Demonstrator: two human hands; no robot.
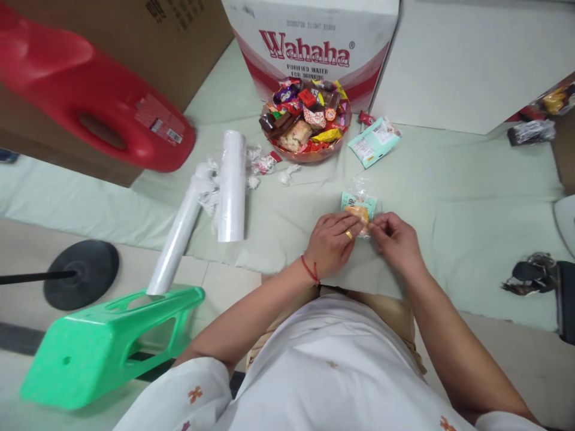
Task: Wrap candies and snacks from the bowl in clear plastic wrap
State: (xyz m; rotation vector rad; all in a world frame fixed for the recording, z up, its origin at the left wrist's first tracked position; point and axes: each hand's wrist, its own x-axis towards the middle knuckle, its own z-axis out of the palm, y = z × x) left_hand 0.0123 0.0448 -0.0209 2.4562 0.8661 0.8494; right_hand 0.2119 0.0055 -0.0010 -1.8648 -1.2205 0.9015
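A small snack packet (359,205), see-through with a teal printed label and something orange-yellow inside, lies on the pale green cloth in front of me. My left hand (333,244) has its fingers together over the packet's lower left part, holding it; a gold ring and a red wrist cord show. At the packet's lower right edge, my right hand (398,242) pinches the wrapper between thumb and forefinger. Part of the packet is hidden under the fingers. Beyond it, a teal pouch (374,142) lies flat beside a bowl (305,157) heaped with wrapped sweets.
Behind the bowl stands a white-and-red Wahaha carton (309,42). To the left are two plastic film rolls (232,191), a red jug (103,102) and a green plastic stool (103,347). Crumpled wrappers (290,173) lie near the bowl. Keys (532,272) sit at the right.
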